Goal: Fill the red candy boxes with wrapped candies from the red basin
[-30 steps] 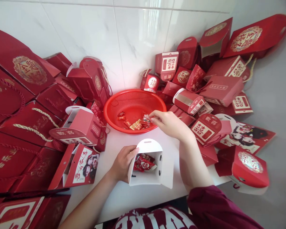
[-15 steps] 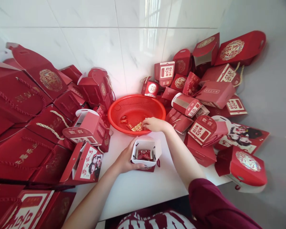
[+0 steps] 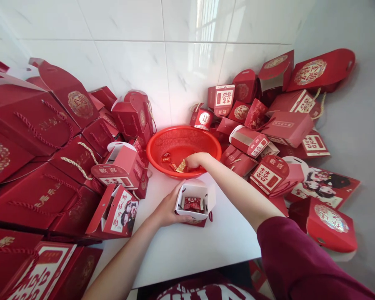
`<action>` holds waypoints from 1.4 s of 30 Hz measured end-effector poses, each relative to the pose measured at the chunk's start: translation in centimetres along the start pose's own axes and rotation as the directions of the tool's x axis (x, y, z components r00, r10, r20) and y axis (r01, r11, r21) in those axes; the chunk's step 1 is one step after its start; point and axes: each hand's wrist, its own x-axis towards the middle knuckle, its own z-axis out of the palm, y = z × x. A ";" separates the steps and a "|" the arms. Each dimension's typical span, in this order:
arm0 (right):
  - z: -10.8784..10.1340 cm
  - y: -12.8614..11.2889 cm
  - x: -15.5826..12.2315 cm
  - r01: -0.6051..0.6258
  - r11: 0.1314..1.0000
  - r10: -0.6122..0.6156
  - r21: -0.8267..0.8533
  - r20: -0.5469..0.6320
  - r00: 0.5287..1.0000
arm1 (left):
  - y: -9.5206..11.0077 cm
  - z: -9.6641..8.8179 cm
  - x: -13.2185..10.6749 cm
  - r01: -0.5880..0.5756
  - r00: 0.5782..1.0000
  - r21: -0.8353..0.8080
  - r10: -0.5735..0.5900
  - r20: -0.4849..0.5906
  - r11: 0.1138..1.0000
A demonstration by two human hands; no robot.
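My left hand [image 3: 170,208] grips the side of a small red gift box [image 3: 195,221], thumb across its front edge. The box stands open at the top, showing its white inside. In it lies a dark red wrapped packet [image 3: 192,204]. My right hand [image 3: 196,160] reaches down into a red plastic basket [image 3: 156,160] behind the box. Its fingers are curled together and their tips are hidden, so what they hold cannot be made out. Beside them lie a gold-wrapped sweet [image 3: 181,167] and a few small red-wrapped sweets [image 3: 166,158].
Many red gift boxes [image 3: 34,200] with rope handles crowd the left of the white table [image 3: 175,258]. More boxes [image 3: 287,125] are heaped on the right, some with open lids. A white tiled wall [image 3: 131,62] rises behind the basket.
My right hand has sunk lower into the basket, its fingers more hidden. The left hand keeps its hold on the gift box. The whole view has shifted slightly.
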 end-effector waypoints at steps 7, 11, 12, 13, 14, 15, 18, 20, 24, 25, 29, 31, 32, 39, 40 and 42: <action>0.3 0.3 1.8 -0.111 0.993 0.108 -0.046 -0.062 0.992 | -0.3 -0.1 -0.1 0.005 1.000 0.039 -0.005 -0.006 0.999; -0.1 1.0 1.7 -0.125 0.989 0.126 -0.080 0.011 0.992 | -0.3 -0.1 -0.2 0.016 1.000 0.029 -0.016 -0.004 0.999; -0.1 1.1 1.6 -0.125 0.989 0.127 -0.084 0.028 0.991 | -0.3 -0.1 -0.2 0.020 1.000 0.021 -0.020 -0.002 1.000; -0.1 1.3 1.5 -0.123 0.989 0.127 -0.087 0.038 0.991 | -0.3 -0.1 -0.1 0.024 1.000 0.011 -0.024 0.000 1.000; 0.0 1.5 1.4 -0.121 0.989 0.125 -0.089 0.040 0.991 | -0.3 -0.1 -0.1 0.026 1.000 0.002 -0.026 0.002 1.000; 0.0 1.6 1.3 -0.117 0.989 0.121 -0.093 0.036 0.992 | -0.3 -0.1 -0.1 0.026 1.000 -0.007 -0.026 0.003 1.000; 0.1 2.0 1.0 -0.086 0.992 0.086 -0.093 -0.001 0.996 | -0.1 -0.2 0.0 0.010 1.000 -0.042 -0.010 0.008 0.999; 0.0 2.2 0.8 -0.055 0.995 0.051 -0.083 -0.052 0.997 | 0.1 -0.2 0.0 -0.001 1.000 -0.066 0.001 0.010 0.998; -0.8 1.5 0.8 0.005 0.998 -0.018 -0.063 -0.205 0.979 | 0.0 -0.2 0.1 -0.002 1.000 -0.073 0.002 0.005 0.997; -1.0 1.1 0.9 0.029 0.998 -0.043 -0.063 -0.238 0.970 | -0.1 -0.2 0.1 -0.001 1.000 -0.073 0.001 0.004 0.997; -1.6 -1.3 1.8 0.187 0.978 -0.206 -0.094 -0.268 0.941 | -0.3 -0.1 0.0 0.004 1.000 -0.073 -0.004 0.002 0.997; -1.7 -2.5 2.5 0.265 0.957 -0.286 -0.118 -0.227 0.931 | -0.3 -0.2 0.0 0.008 1.000 -0.056 -0.008 0.001 0.998; -1.7 -2.9 2.9 0.291 0.948 -0.312 -0.129 -0.203 0.928 | -0.3 -0.2 0.0 0.011 1.000 -0.050 -0.011 0.001 0.999; -1.6 -4.1 4.6 0.320 0.933 -0.340 -0.164 -0.109 0.934 | -0.1 -0.2 0.0 0.043 0.999 -0.117 -0.042 0.012 0.992; -1.6 -4.2 4.8 0.314 0.935 -0.332 -0.164 -0.100 0.938 | 0.0 -0.2 0.0 0.048 0.999 -0.120 -0.047 0.013 0.992; -1.6 -4.2 5.1 0.281 0.945 -0.298 -0.170 -0.084 0.951 | 0.1 -0.2 0.0 0.051 0.999 -0.125 -0.051 0.008 0.991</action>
